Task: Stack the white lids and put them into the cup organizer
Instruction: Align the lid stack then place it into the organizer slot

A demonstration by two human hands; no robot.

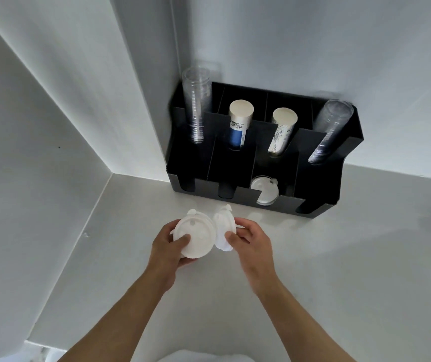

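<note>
My left hand [168, 248] grips a small stack of white lids [196, 236], held flat above the white counter. My right hand [251, 237] holds a single white lid [223, 227] tilted on edge, right beside the stack and almost touching it. The black cup organizer [321, 202] stands against the wall behind my hands. Its third front compartment holds more white lids [264, 190]; the other front compartments look dark and I cannot see anything in them.
The organizer's back row holds two stacks of clear plastic cups [197, 105] [331, 129], a blue-and-white paper cup stack [239, 124] and a patterned paper cup stack [282, 131]. White walls close the counter [339, 270] at the left and back.
</note>
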